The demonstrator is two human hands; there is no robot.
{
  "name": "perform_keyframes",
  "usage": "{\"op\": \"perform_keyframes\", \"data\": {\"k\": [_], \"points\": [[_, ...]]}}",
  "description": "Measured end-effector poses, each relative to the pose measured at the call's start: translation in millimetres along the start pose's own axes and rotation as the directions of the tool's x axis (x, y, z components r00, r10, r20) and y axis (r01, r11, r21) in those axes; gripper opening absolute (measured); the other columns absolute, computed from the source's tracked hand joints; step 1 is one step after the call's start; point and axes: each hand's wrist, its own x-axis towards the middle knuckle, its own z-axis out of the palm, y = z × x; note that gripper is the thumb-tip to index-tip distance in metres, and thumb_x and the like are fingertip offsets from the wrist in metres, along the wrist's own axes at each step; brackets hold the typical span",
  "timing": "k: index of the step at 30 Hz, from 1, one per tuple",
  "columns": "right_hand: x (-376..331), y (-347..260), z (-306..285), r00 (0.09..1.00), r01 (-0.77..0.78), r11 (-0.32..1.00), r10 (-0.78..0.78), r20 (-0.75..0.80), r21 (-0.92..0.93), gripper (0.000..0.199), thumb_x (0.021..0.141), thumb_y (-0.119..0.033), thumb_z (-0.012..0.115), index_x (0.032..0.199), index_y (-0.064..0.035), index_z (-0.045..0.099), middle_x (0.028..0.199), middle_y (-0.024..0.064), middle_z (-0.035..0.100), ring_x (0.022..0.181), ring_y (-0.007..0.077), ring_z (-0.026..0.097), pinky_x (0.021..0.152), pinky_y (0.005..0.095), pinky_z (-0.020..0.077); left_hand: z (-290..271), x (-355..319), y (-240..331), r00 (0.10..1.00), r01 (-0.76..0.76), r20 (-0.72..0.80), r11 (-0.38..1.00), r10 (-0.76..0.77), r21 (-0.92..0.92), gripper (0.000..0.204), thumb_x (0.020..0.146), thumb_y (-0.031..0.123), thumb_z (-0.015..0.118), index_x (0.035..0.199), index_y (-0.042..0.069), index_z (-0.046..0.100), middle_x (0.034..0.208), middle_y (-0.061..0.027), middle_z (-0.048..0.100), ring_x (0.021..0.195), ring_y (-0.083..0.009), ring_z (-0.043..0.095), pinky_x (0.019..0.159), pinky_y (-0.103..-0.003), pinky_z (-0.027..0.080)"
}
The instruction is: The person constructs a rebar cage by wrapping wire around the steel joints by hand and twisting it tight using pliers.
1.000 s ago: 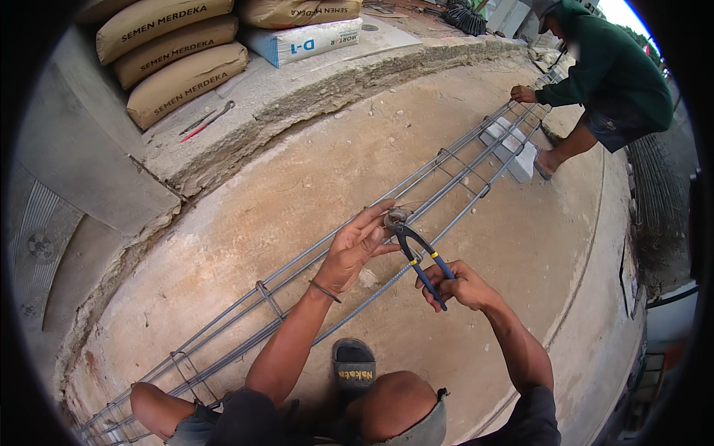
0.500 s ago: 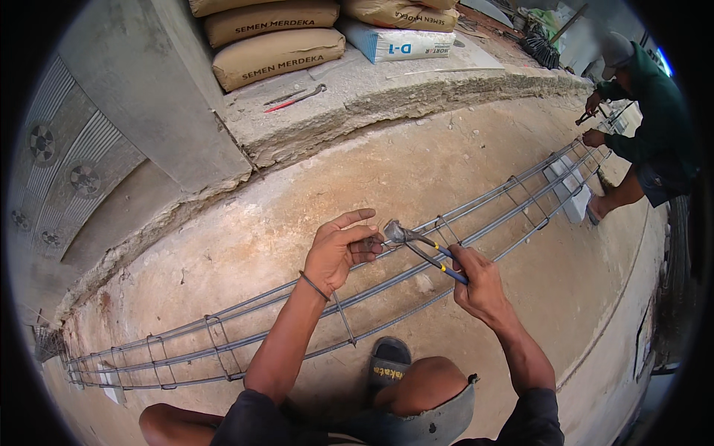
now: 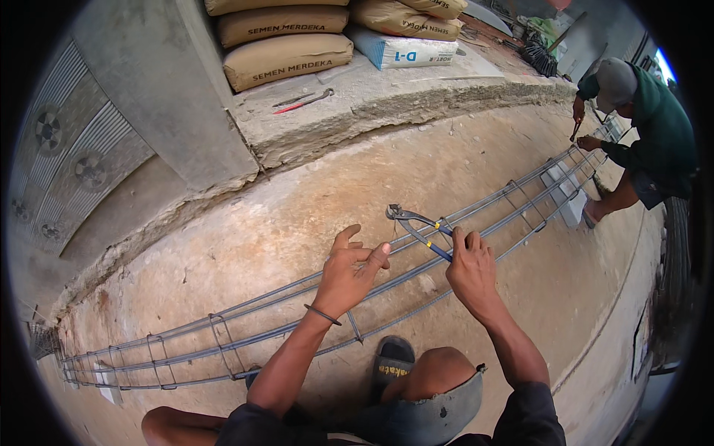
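A long cage of steel bars (image 3: 253, 316) with wire stirrups lies across the concrete floor. My right hand (image 3: 468, 269) grips the blue handles of tying pincers (image 3: 416, 224), whose jaws point up and left, open just above the top bar. My left hand (image 3: 349, 271) rests on the upper bars beside the jaws, thumb and fingers pinched near a thin tie wire. A dark band sits on my left wrist. My knee and a dark sandal (image 3: 392, 364) are below the cage.
Another person (image 3: 639, 119) crouches at the far right end of the cage, working on it with a tool. Stacked cement sacks (image 3: 286, 56) sit on a raised concrete ledge (image 3: 387, 97), where a red-handled tool (image 3: 301, 99) lies. A grey wall stands at left.
The view has swung left along the cage. My right hand has tilted the pincers so the jaws sit above the top bar, and my left hand has slid down onto the bars.
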Motion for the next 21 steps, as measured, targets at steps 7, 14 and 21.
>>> {"op": "perform_keyframes", "data": {"k": [7,14,21], "points": [[-68,10,16,0.937,0.32,0.942,-0.331,0.115,0.106,0.052,0.079,0.005,0.051,0.128,-0.0145,0.05,0.123,0.0212,0.049,0.116,0.0364,0.049,0.1,0.0633,0.027,-38,9,-20,0.987,0.161,0.075,0.927,-0.144,-0.34,0.049,0.102,0.034,0.05,0.077,-0.006,0.066,0.09,-0.0141,0.066,0.091,-0.0211,0.063,0.083,-0.034,0.047],[-210,75,33,0.775,-0.208,0.74,-0.274,0.569,0.64,0.049,0.08,-0.005,0.063,0.128,-0.0108,0.054,0.134,0.0218,0.048,0.125,0.0387,0.047,0.11,0.0519,0.0336,-24,4,-38,0.872,0.431,0.484,0.584,-0.073,-0.688,0.05,0.103,0.039,0.047,0.068,0.005,0.055,0.091,-0.0144,0.066,0.084,-0.0208,0.064,0.079,-0.036,0.052],[-136,-31,-37,0.985,-0.174,0.661,0.102,0.142,0.73,0.065,0.081,-0.027,0.078,0.135,-0.0039,0.049,0.13,0.0181,0.052,0.118,0.0325,0.053,0.099,0.0395,0.0455,28,-36,-24,0.603,0.647,0.778,0.463,0.176,-0.606,0.047,0.103,0.039,0.047,0.072,0.005,0.055,0.092,-0.0145,0.066,0.085,-0.0192,0.063,0.081,-0.034,0.051]]}}
